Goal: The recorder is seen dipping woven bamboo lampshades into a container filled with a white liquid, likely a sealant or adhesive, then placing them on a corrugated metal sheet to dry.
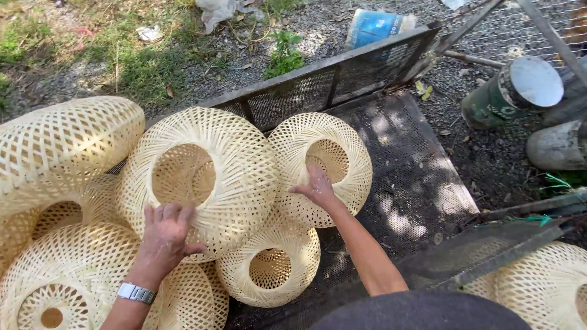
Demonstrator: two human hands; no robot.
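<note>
Far left: a large pale woven bamboo dome shade (64, 140) is seen lying on its side, with further open-weave bamboo shades (67, 275) heaped below it.

Left hand (165, 235) — steel-banded wristwatch (136, 293) worn at the wrist — is laid flat on the lower rim of a big round pale bamboo lattice shade with a wide circular opening (205, 174). The fingers are spread over the weave and the thumb is pressed to its side; the grip is not clamped around anything, only pressed against the shade.

Below centre, a smaller round woven bamboo shade (269, 263) is lodged under the big one, opening upward.

Right hand (318, 189) is set on a medium round pale bamboo shade (324, 168) just beside the big one, fingertips hooked at the lower edge of its opening — a loose grip on the weave, not a closed fist.

All shades are rested on a dark perforated metal mesh tray with a raised rim (416, 177), which is set on gravel ground.

Upper right: a green cylindrical can with a pale lid (510, 95) is seen tipped on the gravel; a blue crumpled container (376, 25) lies behind the rim.
</note>
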